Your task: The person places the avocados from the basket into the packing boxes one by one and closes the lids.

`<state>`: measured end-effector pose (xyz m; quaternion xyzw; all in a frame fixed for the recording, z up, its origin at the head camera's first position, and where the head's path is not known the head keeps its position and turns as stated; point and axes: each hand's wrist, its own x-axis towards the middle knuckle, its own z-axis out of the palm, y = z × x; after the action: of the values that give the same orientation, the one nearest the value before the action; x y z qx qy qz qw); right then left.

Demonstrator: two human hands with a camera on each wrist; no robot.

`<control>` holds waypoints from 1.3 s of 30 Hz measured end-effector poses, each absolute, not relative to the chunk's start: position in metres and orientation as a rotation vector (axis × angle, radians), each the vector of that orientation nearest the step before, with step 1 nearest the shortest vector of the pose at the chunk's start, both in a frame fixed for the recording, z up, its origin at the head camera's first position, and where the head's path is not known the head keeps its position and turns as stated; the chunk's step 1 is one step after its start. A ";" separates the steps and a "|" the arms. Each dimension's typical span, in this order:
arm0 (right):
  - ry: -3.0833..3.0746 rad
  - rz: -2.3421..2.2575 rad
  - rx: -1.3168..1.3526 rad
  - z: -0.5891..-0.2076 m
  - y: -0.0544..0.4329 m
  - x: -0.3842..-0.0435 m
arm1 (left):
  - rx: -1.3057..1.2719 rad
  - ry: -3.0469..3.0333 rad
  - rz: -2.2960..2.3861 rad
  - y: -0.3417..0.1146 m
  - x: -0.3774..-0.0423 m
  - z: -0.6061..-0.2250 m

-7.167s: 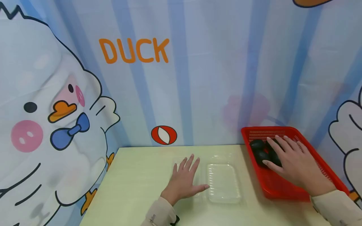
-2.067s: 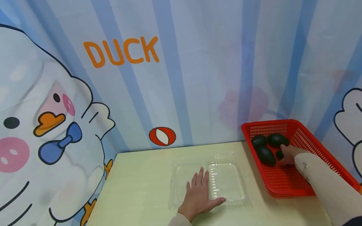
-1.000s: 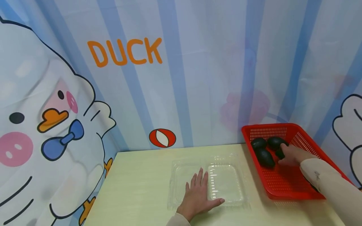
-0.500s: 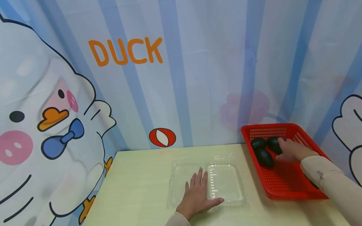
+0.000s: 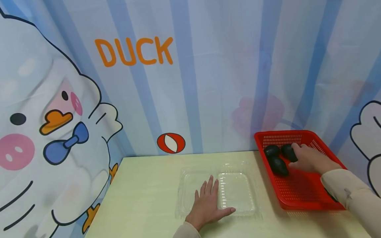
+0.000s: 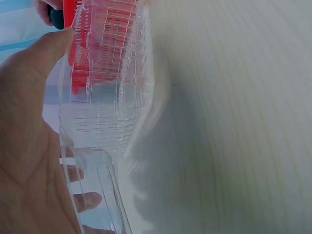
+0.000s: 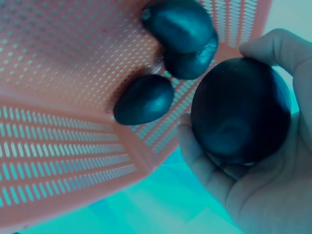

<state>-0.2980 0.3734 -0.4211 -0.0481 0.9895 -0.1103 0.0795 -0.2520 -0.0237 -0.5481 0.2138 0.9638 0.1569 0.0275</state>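
My left hand (image 5: 205, 203) lies with spread, straight fingers over the middle of a clear plastic clamshell container (image 5: 238, 191), which is spread open on the table. In the left wrist view its thumb and fingers touch the clear walls (image 6: 97, 122). At the red basket, my right hand (image 5: 311, 158) holds a dark avocado (image 7: 241, 109), fingers and thumb curled round it. From the head camera that avocado is mostly hidden by the hand. Other dark avocados (image 5: 278, 165) lie together in the basket's far left corner; one avocado (image 7: 144, 100) sits slightly apart in the right wrist view.
The red perforated basket (image 5: 275, 190) stands at the right on the pale wooden table (image 5: 143, 195), its rim raised all round. A curtain (image 5: 214, 82) with a printed duck hangs directly behind the table. Something dark (image 5: 331, 195) shows below the right sleeve.
Over the last seconds my right hand has risen slightly inside the basket, its avocado now hidden from the head view. Compared with the earliest frame, my left hand lies further right over the clamshell.
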 end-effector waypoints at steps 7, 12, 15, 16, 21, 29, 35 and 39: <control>3.000 -0.438 -0.111 -0.417 0.365 -0.289 | 0.655 2.971 0.480 -0.024 -0.252 -0.546; 3.020 -0.494 -0.085 -0.415 0.361 -0.284 | 0.647 2.968 0.492 -0.024 -0.253 -0.545; 3.039 -0.510 -0.085 -0.413 0.359 -0.279 | 0.642 2.962 0.492 -0.024 -0.252 -0.545; 3.044 -0.511 -0.085 -0.413 0.359 -0.277 | 0.643 2.959 0.501 -0.024 -0.252 -0.544; 3.072 -0.515 -0.060 -0.411 0.356 -0.270 | 0.641 2.954 0.516 -0.025 -0.251 -0.543; 3.112 -0.519 -0.034 -0.409 0.352 -0.260 | 0.644 2.965 0.519 -0.025 -0.250 -0.545; 3.086 -0.521 -0.019 -0.402 0.349 -0.255 | 0.646 2.974 0.518 -0.025 -0.250 -0.546; 3.092 -0.528 -0.019 -0.399 0.346 -0.251 | 0.648 2.978 0.509 -0.025 -0.250 -0.545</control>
<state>-0.2511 0.3465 -0.3994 -0.0061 0.9857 -0.1683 0.0023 -0.2504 -0.0248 -0.5454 0.2097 0.9635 0.1647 0.0259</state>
